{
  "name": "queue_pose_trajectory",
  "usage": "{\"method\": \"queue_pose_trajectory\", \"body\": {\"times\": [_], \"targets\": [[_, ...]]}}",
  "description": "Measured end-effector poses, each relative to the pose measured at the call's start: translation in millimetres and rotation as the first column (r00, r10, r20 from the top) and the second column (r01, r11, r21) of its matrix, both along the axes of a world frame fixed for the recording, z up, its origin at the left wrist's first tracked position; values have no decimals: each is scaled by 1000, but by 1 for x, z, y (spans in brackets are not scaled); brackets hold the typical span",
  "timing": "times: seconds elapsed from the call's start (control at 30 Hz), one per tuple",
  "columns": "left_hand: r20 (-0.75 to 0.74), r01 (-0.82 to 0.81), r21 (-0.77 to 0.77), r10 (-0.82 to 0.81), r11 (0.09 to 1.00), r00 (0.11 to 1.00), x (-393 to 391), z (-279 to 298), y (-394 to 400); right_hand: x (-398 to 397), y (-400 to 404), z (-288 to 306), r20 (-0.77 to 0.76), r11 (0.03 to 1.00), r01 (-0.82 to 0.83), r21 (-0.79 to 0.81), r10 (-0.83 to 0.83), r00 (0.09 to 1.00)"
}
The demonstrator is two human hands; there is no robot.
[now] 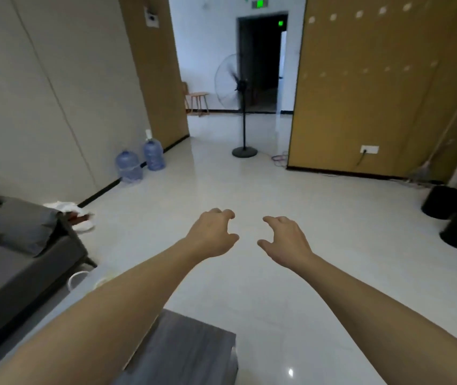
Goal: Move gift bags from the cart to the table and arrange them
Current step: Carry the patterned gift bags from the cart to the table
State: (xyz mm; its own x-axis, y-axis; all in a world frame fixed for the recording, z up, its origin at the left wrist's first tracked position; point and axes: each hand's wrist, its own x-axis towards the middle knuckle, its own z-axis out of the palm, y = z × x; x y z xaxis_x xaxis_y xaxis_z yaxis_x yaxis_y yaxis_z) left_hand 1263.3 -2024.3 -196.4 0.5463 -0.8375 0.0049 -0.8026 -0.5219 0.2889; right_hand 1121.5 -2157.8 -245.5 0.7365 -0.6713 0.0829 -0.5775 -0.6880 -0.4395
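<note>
A dark grey table (194, 348) is seen closest, at the bottom, with one corner pointing out over the pale shiny floor (319, 273). Nothing can be seen lying on the part of it that shows. No gift bags and no cart can be seen from here.

Two bare arms are stretched out above the table and the floor. The left hand (213, 234) and the right hand (285, 237) are held side by side in the air, a little apart. Nothing is held in either one. The fingers of both are loosely bent, like soft claws, and are not squeezed tight.

On the left, a grey sofa (19, 262) is set by the wall, with white things (69, 208) piled at its far end. On the right, two black bins (452, 215) are placed close together.

Farther back, two blue water jugs (139, 162) are stood by the left wall. A tall black fan (242, 107) is stood in the middle of the room. Behind it, a small wooden stool (198, 102) and a dark doorway (263, 59) are seen, with a green sign (260, 3) above.
</note>
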Motion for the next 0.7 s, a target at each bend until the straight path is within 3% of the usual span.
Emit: {"method": "queue_pose_trajectory", "body": {"times": [0.17,0.33,0.53,0.7], "targets": [[43,289,-17,-288,957,957,-141,9,-108,-167,-61,-3,13,964,267,7,-267,964],[27,544,-7,-544,839,839,-317,-8,-199,-370,-108,-16,-4,846,533,20,-533,846],[17,801,126,-809,585,588,-542,-49,-268,-597,-123,-28,-67,634,771,52,-768,636],[-32,932,101,-935,348,353,-699,-54,-301,-741,-103,-34,-90,440,894,80,-890,446]]}}
